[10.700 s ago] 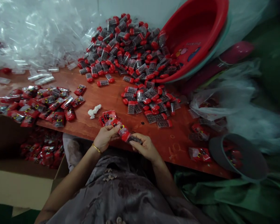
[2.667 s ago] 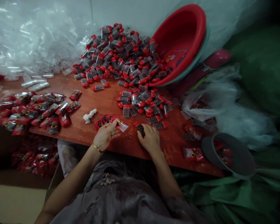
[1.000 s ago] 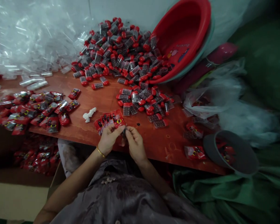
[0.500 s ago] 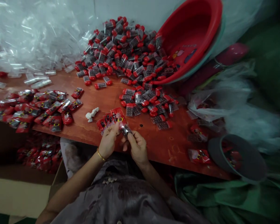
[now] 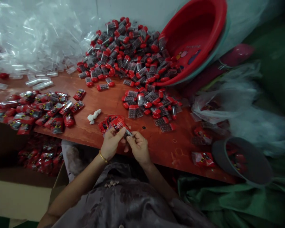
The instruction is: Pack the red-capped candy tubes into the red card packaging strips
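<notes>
Close to the table's front edge, my left hand [image 5: 111, 144] and my right hand [image 5: 139, 147] meet around a small clear packet [image 5: 128, 133] with dark contents. Left thumb and fingers pinch its upper left end; the right thumb and fingertips close on its lower right end. Fingers hide much of it. Just beyond the left fingers, a fan of printed red cards [image 5: 109, 121] lies on the table. A crumpled white lump [image 5: 94, 116] sits left of the cards. To the right is a cluster of red-capped clear containers [image 5: 147, 103] with dark contents.
A large heap of red-capped containers [image 5: 123, 50] spills from a tilted red basin [image 5: 194, 34]. Clear plastic sleeves [image 5: 38, 41] pile up at back left. Filled red packets [image 5: 40, 110] lie on the left, more in a box [image 5: 16, 190] below. A grey bin [image 5: 247, 161] stands right.
My left thumb has slid forward over the packet's end, and the packet has turned so that less of it shows. The top red card sits lower and nearer my hands.
</notes>
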The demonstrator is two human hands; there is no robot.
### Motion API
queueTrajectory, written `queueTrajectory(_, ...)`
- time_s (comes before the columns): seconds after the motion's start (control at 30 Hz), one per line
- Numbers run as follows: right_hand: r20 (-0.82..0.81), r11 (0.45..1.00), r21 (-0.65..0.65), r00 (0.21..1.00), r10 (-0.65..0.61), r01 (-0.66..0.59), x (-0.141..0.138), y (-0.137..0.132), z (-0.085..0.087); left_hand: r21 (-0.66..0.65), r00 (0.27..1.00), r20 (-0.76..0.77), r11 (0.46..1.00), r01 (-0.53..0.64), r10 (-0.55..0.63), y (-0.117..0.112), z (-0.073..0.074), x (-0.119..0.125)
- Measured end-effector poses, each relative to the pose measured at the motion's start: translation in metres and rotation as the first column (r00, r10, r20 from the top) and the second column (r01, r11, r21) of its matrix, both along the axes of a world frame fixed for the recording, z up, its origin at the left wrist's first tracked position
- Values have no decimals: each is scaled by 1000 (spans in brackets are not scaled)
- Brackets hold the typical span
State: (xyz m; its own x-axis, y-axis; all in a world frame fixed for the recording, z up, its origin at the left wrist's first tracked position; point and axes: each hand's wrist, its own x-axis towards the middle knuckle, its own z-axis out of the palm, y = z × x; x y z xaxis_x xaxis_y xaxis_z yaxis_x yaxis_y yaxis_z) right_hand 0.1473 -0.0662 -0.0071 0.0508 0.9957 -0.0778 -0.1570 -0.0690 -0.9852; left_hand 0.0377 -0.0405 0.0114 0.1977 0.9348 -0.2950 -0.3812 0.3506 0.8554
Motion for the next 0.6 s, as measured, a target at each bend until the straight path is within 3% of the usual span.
queueTrajectory(0.17,51,1000,-15,999,-7,8,-13,11,-4,-29,998,0,998,-59,59,5,6,3)
queueTrajectory(0.27,342,994,103,937,-74,40,-3,20,-5,-75,991,47,990,-120,124,10,7,-4)
queueTrajectory(0.33,631,969,234,745,-216,82,21,23,-8,-103,977,76,976,-193,201,24,10,-28)
queueTrajectory(0.4,821,930,325,436,-368,173,55,25,-15,-102,941,83,942,-320,329,43,15,-67)
queueTrajectory(0.47,911,896,324,155,-382,304,88,25,-26,-130,857,51,854,-503,513,62,20,-111)
queueTrajectory(0.5,935,882,303,68,-349,361,100,23,-33,-138,808,43,805,-577,587,69,21,-129)
queueTrajectory(0.57,963,907,251,8,-270,338,110,18,-46,-45,760,-19,759,-650,649,75,19,-146)
queueTrajectory(0.6,967,922,241,1,-253,304,109,14,-51,50,752,-97,758,-651,652,74,16,-144)
